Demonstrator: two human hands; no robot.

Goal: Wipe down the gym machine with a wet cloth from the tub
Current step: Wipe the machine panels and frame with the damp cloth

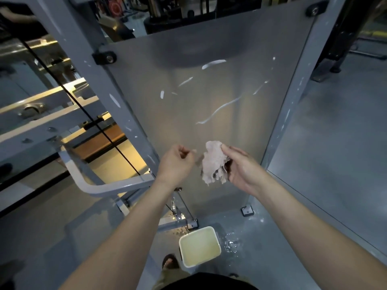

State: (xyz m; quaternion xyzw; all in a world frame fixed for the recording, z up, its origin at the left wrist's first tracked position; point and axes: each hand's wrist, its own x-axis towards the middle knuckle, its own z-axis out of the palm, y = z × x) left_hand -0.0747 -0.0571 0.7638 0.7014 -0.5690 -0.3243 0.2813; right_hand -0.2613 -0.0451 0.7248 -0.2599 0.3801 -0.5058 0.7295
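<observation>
The gym machine's grey upright panel (209,91) fills the middle of the scene, bolted at its corners between pale grey frame posts and marked with white smears (219,109) across its upper half. The cloth (213,162), pale pinkish, crumpled and frayed, hangs in front of the panel's lower part, pinched by the right hand (240,170). The tub (195,232), white and squarish, holds yellowish liquid and stands upright on the floor, near the panel's foot.

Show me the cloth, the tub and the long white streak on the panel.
cloth (213,162), head view, middle of the bunched fabric.
tub (202,261), head view, its near wall.
long white streak (218,109), head view, its midpoint.
</observation>
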